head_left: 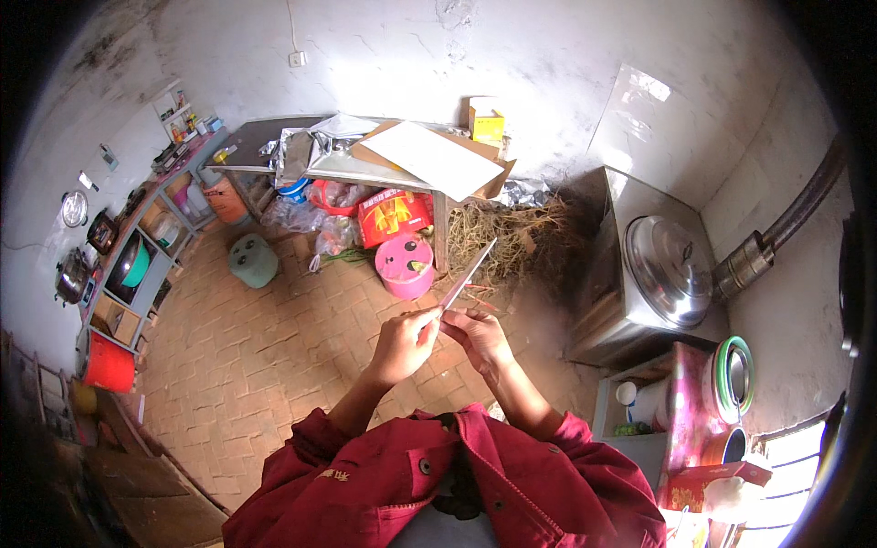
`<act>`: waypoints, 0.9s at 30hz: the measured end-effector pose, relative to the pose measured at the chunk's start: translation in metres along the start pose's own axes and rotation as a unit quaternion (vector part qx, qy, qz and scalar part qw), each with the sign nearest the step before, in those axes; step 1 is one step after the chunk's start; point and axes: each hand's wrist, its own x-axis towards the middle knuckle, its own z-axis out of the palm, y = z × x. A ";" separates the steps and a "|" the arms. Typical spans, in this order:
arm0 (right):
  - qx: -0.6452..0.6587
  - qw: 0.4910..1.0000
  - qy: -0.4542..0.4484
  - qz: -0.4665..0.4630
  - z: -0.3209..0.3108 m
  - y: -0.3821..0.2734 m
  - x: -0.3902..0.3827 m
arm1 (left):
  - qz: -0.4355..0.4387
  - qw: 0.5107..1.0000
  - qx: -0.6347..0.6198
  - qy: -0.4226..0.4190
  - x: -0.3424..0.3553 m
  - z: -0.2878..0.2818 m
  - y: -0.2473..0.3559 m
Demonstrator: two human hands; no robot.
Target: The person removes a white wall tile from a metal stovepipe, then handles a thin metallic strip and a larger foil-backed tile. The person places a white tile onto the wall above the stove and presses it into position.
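Note:
Near the middle of the view, my left hand [406, 345] is closed on the lower end of a long, thin, knife-like object [468, 272]. Its pale, shiny length slants up and to the right to a point. The fingers of my right hand [480, 342] are curled at the same lower end, against my left hand; exactly what each fingertip grips is partly hidden. Both forearms come out of maroon jacket sleeves. Beyond the object's tip lies a pile of dry straw [512, 233], and a pink round stool [402, 279] stands just to its left.
A low counter [253, 144] with foil and boards runs along the back wall, bags beneath. A green stool [253, 269] is on the brick floor [228, 365]. A steel stove [594, 320] with lidded pot and flue stands right, shelving [164, 237] left, a pink-topped cabinet [681, 393] lower right.

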 end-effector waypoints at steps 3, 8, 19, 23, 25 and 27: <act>-0.003 1.000 0.009 0.007 -0.001 -0.002 0.001 | -0.006 1.000 0.020 -0.014 0.001 0.000 0.003; -0.002 1.000 -0.003 0.001 -0.004 -0.001 0.005 | -0.001 0.999 0.037 -0.019 0.003 0.000 0.004; -0.019 1.000 0.009 -0.011 0.003 -0.011 -0.003 | 0.007 0.997 0.057 -0.051 0.005 -0.002 0.012; 0.002 1.000 -0.005 -0.013 -0.008 -0.003 0.002 | 0.027 0.999 0.026 -0.011 0.004 0.005 0.005; 0.001 1.000 0.003 -0.007 -0.004 -0.006 -0.002 | 0.019 1.000 0.020 -0.012 0.003 0.004 0.004; 0.000 1.000 0.005 -0.005 -0.003 -0.007 -0.003 | 0.009 0.999 0.027 -0.026 0.003 0.001 0.008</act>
